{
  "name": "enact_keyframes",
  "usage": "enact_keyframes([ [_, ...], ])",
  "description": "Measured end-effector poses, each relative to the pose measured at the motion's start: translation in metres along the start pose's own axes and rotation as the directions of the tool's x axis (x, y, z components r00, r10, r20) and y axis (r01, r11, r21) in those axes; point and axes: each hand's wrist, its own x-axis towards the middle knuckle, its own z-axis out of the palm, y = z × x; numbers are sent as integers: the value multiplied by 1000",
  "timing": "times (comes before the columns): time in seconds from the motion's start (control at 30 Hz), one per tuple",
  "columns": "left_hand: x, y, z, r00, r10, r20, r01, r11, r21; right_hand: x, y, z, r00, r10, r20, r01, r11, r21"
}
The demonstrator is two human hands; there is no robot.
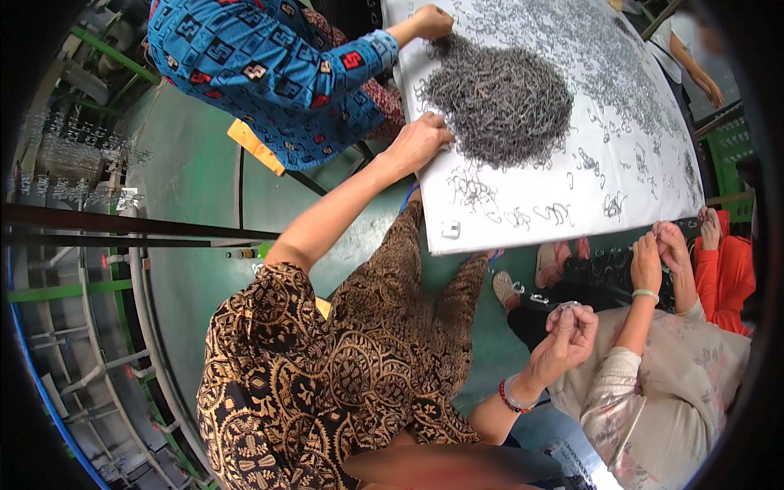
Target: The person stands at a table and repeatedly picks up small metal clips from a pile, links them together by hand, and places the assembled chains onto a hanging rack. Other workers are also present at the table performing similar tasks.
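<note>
The left hand (pixel 420 140) lies palm down at the near left edge of the pile of grey wire hooks (pixel 500 102), fingers bent into the outermost hooks. Whether they grip any cannot be told. The right hand (pixel 570 331) is held well below the pile and off the sheet. Its fingertips are pinched narrow on a small metal piece (pixel 568 306), which shows as a short glint lying roughly across the fingertips; which way it points is too small to tell.

The pile is a rounded mound, a little wider than deep, heaped on a white sheet (pixel 490 233). Loose hooks (pixel 555 214) are strewn over the sheet below and right of the pile, tangled and pointing every way.

Above and left of the pile, a person in a blue patterned sleeve (pixel 327 69) touches its far edge with one hand (pixel 429 20). Below and right of the pile, a person in a pale floral sleeve (pixel 645 384) holds both hands (pixel 657 249) raised together.
</note>
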Motion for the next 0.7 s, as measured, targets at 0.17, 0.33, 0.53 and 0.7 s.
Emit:
enact_keyframes([
  [0.17,15,-12,-7,919,335,208,-379,897,229,4,-8,3,993,-102,60,103,995,-4],
  [0.33,19,11,-18,937,348,30,-347,913,214,5,11,-7,995,-96,-23,93,991,-99],
  [0.53,32,24,23,982,98,-162,-115,988,-101,0,52,-15,992,30,-121,-18,994,105],
  [0.7,59,2,50,996,-89,-22,91,990,107,3,63,3,980,90,-176,-59,983,173],
])
